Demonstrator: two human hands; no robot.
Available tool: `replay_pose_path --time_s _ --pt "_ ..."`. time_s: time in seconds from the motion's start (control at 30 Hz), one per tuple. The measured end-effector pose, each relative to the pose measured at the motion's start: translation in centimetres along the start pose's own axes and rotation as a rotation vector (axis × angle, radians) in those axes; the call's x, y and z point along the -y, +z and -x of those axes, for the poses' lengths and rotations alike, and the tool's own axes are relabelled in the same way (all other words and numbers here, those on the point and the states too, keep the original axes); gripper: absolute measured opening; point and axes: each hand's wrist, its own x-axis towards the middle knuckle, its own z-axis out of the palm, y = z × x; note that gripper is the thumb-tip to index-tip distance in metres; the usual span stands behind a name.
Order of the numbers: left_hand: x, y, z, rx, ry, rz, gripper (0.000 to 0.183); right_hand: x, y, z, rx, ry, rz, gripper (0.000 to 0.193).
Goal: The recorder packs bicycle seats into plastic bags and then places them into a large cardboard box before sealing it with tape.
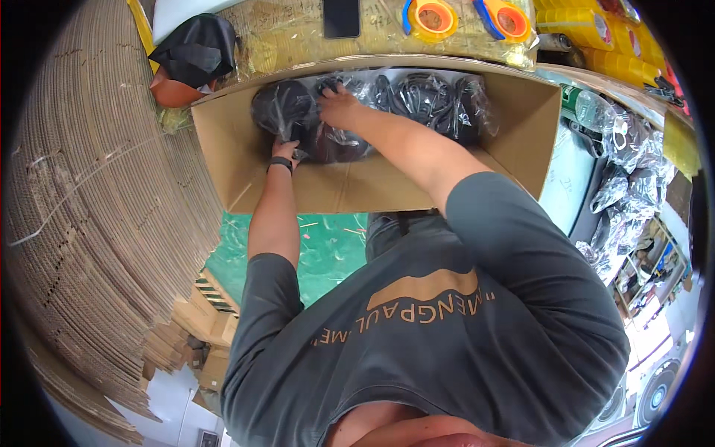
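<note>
My left hand (284, 151) and right hand (339, 106) both press the bagged black item (287, 112) in the cardboard box (521, 127); I judge its film slippery, so I'd cup underneath.

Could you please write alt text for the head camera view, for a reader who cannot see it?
Seen from above, a person in a grey T-shirt reaches both hands into an open cardboard box holding black items wrapped in clear plastic. The left hand and right hand rest on the wrapped items. Orange tape dispensers lie beyond, stacked corrugated cardboard on the left.
</note>
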Motion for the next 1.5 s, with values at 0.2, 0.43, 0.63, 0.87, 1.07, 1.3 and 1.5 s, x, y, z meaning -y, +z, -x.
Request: replay_pose_path --time_s 0.2,0.43,0.63,0.87,1.07,1.3,1.5 --pt "0.8 -12.0 -4.3 -0.227 0.451 -1.095 0.078 7.8 -1.6 3.9 0.004 0.052 -0.311 0.064" --pt "-2.9 2.5 2.8 -0.115 0.639 -1.164 0.103 -5.8 -6.7 36.7 -1.161 0.489 -0.355 0.043" --pt "-3.9 16.1 21.7 0.105 0.942 -0.973 0.092 -26.4 8.6 58.5 -1.986 1.714 -1.178 0.099" --pt "4.6 29.1 40.1 0.465 0.829 -0.801 0.08 -38.0 17.9 58.2 -1.586 1.749 -1.77 0.124" --pt "10.5 40.5 48.6 0.617 0.884 -1.249 0.073 -42.9 13.5 59.5 -1.225 2.063 -1.737 0.145" --pt "14.2 50.1 52.6 0.716 0.913 -1.395 0.068 -39.3 22.0 65.1 -1.562 1.529 -1.688 0.135" --pt "18.9 57.1 52.8 0.779 0.887 -1.45 0.06 -27.9 27.2 81.0 -1.671 0.511 -2.16 0.087"
